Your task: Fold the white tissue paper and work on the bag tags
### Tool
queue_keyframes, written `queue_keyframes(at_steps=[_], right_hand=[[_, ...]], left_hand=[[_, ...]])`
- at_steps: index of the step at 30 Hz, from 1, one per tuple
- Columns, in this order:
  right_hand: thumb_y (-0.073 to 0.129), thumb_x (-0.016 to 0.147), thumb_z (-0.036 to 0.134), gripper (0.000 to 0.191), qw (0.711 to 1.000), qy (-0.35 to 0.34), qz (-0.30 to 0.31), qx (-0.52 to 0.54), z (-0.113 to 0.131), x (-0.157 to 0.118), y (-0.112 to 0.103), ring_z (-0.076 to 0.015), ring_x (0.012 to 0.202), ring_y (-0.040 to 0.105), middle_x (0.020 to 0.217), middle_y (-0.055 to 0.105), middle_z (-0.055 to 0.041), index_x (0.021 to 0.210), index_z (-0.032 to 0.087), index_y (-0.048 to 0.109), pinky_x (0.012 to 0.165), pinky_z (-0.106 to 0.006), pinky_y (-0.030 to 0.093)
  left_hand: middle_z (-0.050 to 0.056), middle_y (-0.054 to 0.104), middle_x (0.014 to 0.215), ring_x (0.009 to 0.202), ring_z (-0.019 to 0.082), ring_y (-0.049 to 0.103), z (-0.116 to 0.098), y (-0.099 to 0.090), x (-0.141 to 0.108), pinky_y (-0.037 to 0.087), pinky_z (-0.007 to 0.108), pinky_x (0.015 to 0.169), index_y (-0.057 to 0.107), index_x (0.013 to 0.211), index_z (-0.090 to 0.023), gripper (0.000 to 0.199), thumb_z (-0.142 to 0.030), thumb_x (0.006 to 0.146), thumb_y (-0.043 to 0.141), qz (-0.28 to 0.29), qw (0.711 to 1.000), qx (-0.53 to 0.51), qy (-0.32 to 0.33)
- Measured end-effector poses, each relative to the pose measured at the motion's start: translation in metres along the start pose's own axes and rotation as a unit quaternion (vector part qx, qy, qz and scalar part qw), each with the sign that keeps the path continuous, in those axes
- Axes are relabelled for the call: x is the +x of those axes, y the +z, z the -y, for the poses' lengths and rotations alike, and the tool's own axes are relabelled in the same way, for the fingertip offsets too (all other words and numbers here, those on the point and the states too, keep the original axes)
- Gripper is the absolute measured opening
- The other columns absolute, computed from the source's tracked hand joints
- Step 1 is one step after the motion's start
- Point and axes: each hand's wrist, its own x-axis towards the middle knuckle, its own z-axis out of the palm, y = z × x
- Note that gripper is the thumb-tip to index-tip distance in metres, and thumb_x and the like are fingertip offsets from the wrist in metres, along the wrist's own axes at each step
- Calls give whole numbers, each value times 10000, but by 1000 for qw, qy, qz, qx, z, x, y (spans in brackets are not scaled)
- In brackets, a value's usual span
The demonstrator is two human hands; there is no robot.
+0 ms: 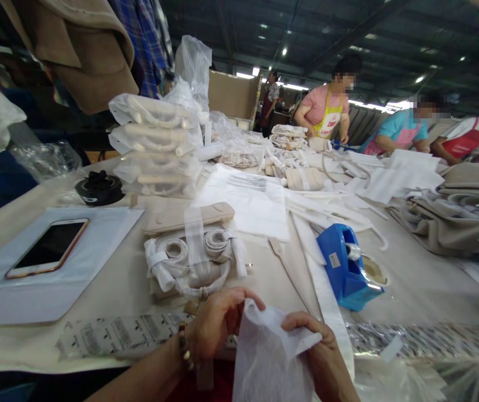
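A translucent white sheet or bag (pixel 264 352) hangs between my two hands at the table's front edge. My left hand (pixel 223 318), with a beaded bracelet at the wrist, pinches its upper left edge. My right hand (pixel 317 340) is closed on its upper right part, thumb on top. Just beyond my left hand lies a beige bag (pixel 189 218) with rolled straps (pixel 175 251) wrapped in white material. A blue tape dispenser (pixel 344 268) stands beyond my right hand. Flat white sheets (pixel 243 201) lie farther back.
At left, a phone (pixel 49 248) rests on plastic sleeves, near a black tape roll (pixel 99 188). Wrapped bags (pixel 156 145) are stacked behind. Beige material (pixel 465 206) is piled at right. Printed packets (pixel 126 335) line the front edge. Several people stand across the table.
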Motion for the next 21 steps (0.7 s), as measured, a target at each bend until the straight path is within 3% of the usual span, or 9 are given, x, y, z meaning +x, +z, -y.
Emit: queue_keyframes(at_steps=[2, 4, 6, 9, 14, 18, 21], right_hand=[[760, 537, 348, 201, 1000, 21, 7, -3, -1, 1, -2, -99, 465, 463, 517, 592, 12, 572, 187, 644, 465, -193, 278], [768, 541, 346, 229, 999, 34, 16, 8, -2, 3, -2, -101, 462, 469, 519, 596, 9, 546, 181, 609, 464, -189, 268], [773, 548, 327, 244, 999, 31, 26, 30, -3, 5, 0, -90, 455, 451, 514, 586, 17, 527, 176, 582, 460, -181, 257], [776, 549, 296, 213, 997, 20, 30, 67, -4, 6, 5, -92, 476, 470, 569, 614, 18, 538, 182, 597, 466, -184, 288], [796, 520, 265, 171, 999, -5, 6, 43, -7, 10, -10, -105, 512, 521, 610, 632, 8, 583, 182, 660, 491, -187, 364], [811, 506, 288, 185, 994, -85, -54, 47, -4, 18, -45, -66, 452, 447, 557, 596, 26, 563, 200, 659, 449, -171, 361], [798, 538, 364, 235, 980, -144, -136, 22, 3, 19, -57, -92, 608, 539, 710, 647, 20, 704, 238, 690, 571, -162, 435]], left_hand=[[40, 553, 579, 520, 128, 477, 0, 1, -1, 323, 228, 494, 647, 729, -101, 537, -625, 638, 576, -9, 1000, -12, -23], [51, 564, 575, 511, 120, 483, 0, 5, -2, 309, 220, 485, 645, 721, -78, 584, -653, 617, 630, -35, 999, -14, -16], [36, 595, 626, 536, 108, 496, -1, 10, -4, 325, 210, 514, 646, 899, -92, 563, -515, 549, 772, -54, 998, -24, 12], [9, 628, 690, 569, 104, 513, 2, 17, -5, 364, 210, 559, 574, 1108, -156, 722, -311, 460, 852, -73, 995, -60, 26], [45, 604, 572, 534, 105, 499, 11, 18, -5, 351, 200, 529, 657, 675, -63, 344, -276, 443, 796, -51, 995, -73, -51], [36, 607, 593, 538, 100, 482, 10, 7, -5, 309, 193, 518, 668, 713, -80, 268, -286, 546, 704, -57, 998, 7, -1], [22, 594, 629, 549, 99, 456, 6, 4, -6, 287, 200, 518, 658, 739, -95, 270, -321, 593, 649, -46, 997, 66, 4]])
